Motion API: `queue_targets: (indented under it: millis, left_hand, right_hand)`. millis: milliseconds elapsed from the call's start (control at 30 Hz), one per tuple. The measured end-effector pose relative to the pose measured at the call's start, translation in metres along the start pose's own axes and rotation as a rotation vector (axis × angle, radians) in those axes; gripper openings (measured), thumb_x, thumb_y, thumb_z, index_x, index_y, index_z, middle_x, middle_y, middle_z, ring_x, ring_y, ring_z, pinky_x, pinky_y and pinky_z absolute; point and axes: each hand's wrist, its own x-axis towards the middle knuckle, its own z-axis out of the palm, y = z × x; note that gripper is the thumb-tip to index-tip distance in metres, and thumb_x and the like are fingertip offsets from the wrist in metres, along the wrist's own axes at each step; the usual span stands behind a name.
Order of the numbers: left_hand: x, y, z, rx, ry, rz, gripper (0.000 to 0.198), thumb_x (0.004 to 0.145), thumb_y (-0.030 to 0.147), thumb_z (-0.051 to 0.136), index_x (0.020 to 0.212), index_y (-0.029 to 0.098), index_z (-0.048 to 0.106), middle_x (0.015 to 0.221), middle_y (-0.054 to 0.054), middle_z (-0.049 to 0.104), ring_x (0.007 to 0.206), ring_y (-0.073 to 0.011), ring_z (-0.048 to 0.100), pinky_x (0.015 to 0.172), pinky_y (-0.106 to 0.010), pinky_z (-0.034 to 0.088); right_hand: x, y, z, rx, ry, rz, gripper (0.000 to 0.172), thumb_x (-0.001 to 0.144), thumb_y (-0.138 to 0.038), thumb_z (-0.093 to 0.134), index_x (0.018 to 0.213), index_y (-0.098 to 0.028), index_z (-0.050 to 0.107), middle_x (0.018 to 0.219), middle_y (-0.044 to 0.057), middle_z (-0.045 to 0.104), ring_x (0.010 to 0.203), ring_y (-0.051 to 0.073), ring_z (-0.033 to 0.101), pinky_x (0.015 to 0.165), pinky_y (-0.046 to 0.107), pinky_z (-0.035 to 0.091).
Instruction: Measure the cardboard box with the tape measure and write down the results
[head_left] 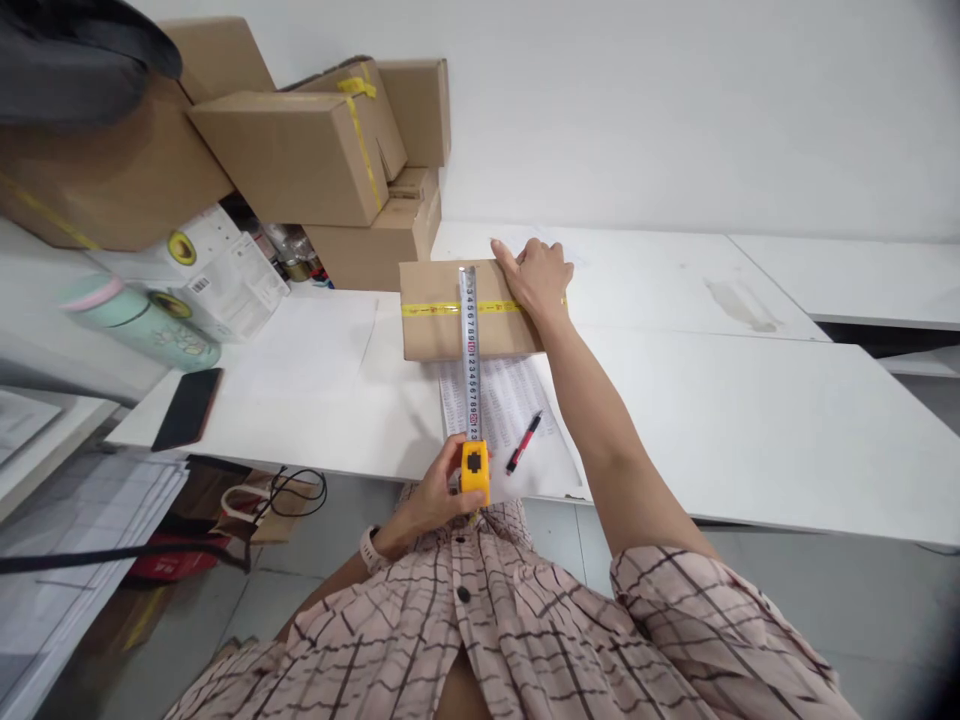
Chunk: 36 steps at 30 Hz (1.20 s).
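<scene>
- On the surface, beyond the left hand, lies the box, its long axis running left to right.
- Right hand is nearer, resting on the box's far right corner, fingers bent.
- Left hand grips the tape measure's case; its blade crosses the box roughly at right angles.

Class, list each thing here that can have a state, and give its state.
Front box: taped with yellow tape
Tape measure: blade drawn out across front box
Left hand: gripping tape measure
Right hand: resting on front box
Pen: lying on printed sheet
Phone: flat, dark side up
Bottle: lid on
Background boxes: stacked
</scene>
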Motion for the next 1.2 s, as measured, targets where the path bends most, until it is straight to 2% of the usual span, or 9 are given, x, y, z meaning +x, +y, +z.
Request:
queue_targets:
  millis: [133,300,433,600,767,900,1000,1100,1200]
  left_hand:
    - [-0.012,-0.013,0.001,0.233,0.011,-0.040,0.068,0.070,0.033,0.081,0.128,0.023,0.047,0.122,-0.009,0.064,0.105,-0.0245,0.063,0.090,-0.038,0.052]
    - [-0.014,-0.021,-0.003,0.337,0.013,-0.052,0.072,0.070,0.033,0.080,0.132,0.023,0.044,0.116,-0.006,0.065,0.106,-0.0248,0.063,0.095,-0.041,0.050]
    - [-0.013,-0.018,-0.005,0.360,-0.003,-0.031,0.067,0.071,0.033,0.079,0.129,0.022,0.046,0.116,-0.007,0.065,0.108,-0.0250,0.062,0.095,-0.040,0.049]
    - [-0.012,-0.009,-0.001,0.360,-0.021,-0.039,0.067,0.073,0.034,0.077,0.131,0.021,0.045,0.115,-0.008,0.065,0.103,-0.0247,0.064,0.091,-0.039,0.051]
    - [-0.012,-0.005,0.005,0.580,0.001,-0.011,0.076,0.066,0.036,0.084,0.134,0.024,0.052,0.111,-0.007,0.067,0.098,-0.0276,0.065,0.093,-0.043,0.051]
    - [-0.015,-0.002,0.008,0.628,-0.040,0.068,0.078,0.063,0.035,0.087,0.134,0.025,0.057,0.124,-0.010,0.063,0.116,-0.0335,0.060,0.106,-0.047,0.045]
    - [-0.021,0.004,0.006,0.597,-0.052,0.052,0.082,0.069,0.035,0.085,0.143,0.027,0.051,0.135,-0.011,0.057,0.121,-0.0323,0.058,0.106,-0.046,0.045]
    - [-0.026,0.008,0.004,0.544,0.029,0.038,0.097,0.068,0.036,0.087,0.152,0.030,0.038,0.138,-0.011,0.054,0.122,-0.0317,0.058,0.105,-0.046,0.046]
    - [-0.029,0.009,0.003,0.513,0.077,0.069,0.106,0.065,0.036,0.089,0.154,0.028,0.031,0.133,-0.012,0.058,0.126,-0.0336,0.057,0.109,-0.052,0.044]
  right_hand:
    - [-0.027,0.001,-0.005,-0.033,0.079,-0.026,0.082,0.095,-0.076,0.007,0.119,-0.018,0.060,0.115,0.020,0.060,0.123,0.041,0.045,0.098,0.065,0.035]
    - [-0.099,0.008,-0.012,-0.006,0.163,0.022,0.068,0.099,-0.069,0.017,0.116,-0.020,0.061,0.119,0.018,0.061,0.123,0.038,0.045,0.102,0.060,0.033]
    - [-0.152,0.023,-0.001,0.012,0.128,0.045,0.058,0.098,-0.063,0.029,0.113,-0.020,0.064,0.127,0.019,0.061,0.123,0.037,0.047,0.106,0.059,0.030]
    - [-0.167,0.034,-0.004,0.100,0.094,0.014,0.056,0.103,-0.055,0.021,0.108,-0.022,0.068,0.124,0.014,0.067,0.124,0.032,0.053,0.110,0.058,0.031]
    - [-0.156,0.032,-0.050,0.482,0.132,0.067,0.082,0.098,-0.070,0.002,0.115,-0.023,0.067,0.104,0.011,0.070,0.096,0.025,0.067,0.081,0.045,0.052]
    - [-0.167,0.039,-0.079,0.782,0.161,0.048,0.059,0.095,-0.075,0.034,0.099,-0.027,0.067,0.080,0.004,0.065,0.065,0.016,0.062,0.055,0.033,0.048]
    - [-0.191,0.049,-0.081,0.924,0.180,0.148,0.042,0.093,-0.067,0.053,0.084,-0.027,0.063,0.068,0.001,0.061,0.052,0.013,0.054,0.047,0.031,0.044]
    - [-0.228,0.050,-0.064,1.009,0.069,0.265,0.037,0.087,-0.062,0.064,0.078,-0.027,0.061,0.067,0.001,0.064,0.050,0.014,0.054,0.048,0.033,0.047]
    - [-0.268,0.037,-0.037,1.091,-0.181,0.325,0.037,0.083,-0.062,0.068,0.075,-0.027,0.061,0.071,0.000,0.069,0.052,0.015,0.057,0.053,0.035,0.052]
